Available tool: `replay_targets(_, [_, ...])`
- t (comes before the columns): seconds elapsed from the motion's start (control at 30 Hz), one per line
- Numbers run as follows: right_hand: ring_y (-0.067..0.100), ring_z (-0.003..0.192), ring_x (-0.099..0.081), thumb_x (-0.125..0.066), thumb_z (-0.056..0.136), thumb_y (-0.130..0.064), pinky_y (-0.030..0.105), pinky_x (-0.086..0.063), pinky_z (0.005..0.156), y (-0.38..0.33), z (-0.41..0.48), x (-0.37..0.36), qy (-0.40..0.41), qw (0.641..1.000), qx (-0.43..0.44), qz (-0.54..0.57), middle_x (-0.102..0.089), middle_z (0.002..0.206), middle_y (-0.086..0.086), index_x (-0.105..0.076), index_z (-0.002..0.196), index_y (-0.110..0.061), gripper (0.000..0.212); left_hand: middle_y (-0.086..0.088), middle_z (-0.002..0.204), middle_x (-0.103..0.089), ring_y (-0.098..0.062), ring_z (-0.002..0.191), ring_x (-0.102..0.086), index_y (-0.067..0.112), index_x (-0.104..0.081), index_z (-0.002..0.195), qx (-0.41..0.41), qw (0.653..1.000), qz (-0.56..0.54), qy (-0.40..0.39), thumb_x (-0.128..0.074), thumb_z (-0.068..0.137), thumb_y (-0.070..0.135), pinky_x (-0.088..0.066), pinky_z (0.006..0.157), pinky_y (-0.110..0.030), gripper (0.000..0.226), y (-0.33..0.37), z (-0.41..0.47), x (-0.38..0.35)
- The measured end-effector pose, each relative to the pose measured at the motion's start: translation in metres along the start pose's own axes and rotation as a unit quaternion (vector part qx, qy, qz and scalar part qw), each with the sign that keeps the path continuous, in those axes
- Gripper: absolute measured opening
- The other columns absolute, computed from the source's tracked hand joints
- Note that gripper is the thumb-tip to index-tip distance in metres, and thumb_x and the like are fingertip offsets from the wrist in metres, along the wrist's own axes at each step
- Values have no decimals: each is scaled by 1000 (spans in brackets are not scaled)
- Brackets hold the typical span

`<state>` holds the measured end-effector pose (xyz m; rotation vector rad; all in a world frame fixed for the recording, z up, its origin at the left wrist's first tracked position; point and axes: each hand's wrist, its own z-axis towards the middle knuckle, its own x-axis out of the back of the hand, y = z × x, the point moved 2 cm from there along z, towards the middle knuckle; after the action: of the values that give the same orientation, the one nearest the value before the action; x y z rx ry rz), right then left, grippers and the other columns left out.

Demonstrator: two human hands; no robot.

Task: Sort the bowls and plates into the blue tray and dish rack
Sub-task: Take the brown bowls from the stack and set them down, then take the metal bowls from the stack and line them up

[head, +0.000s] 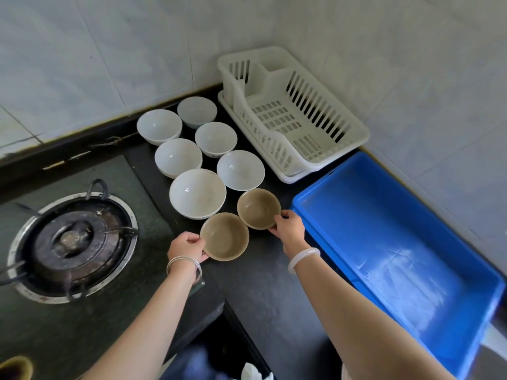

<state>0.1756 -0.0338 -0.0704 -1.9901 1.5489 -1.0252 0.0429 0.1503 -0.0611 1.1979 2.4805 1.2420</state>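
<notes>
Your left hand (188, 246) grips the near tan bowl (225, 237); your right hand (288, 227) grips the far tan bowl (258, 208), both on the bench (269, 283).

Words to read: none.
Numbers to read: none for sure.
Blue tray (411, 187): a tiny raised mark on the inside floor at about 7 o'clock, too small to read.
Dish rack (356, 133): plain white, no label.
Bowls: no print shows.
</notes>
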Motion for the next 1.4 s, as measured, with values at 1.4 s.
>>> replay_targets(1.4, [35, 79, -62, -60, 88, -17, 32, -37, 62, 202, -209, 274, 332, 898, 70, -281, -63, 84, 14, -73, 88, -8, 16, -2, 107, -65, -13, 91, -59, 17, -65, 112, -380, 751, 400, -362, -63, 84, 15, -47, 84, -22, 29, -100, -264, -154])
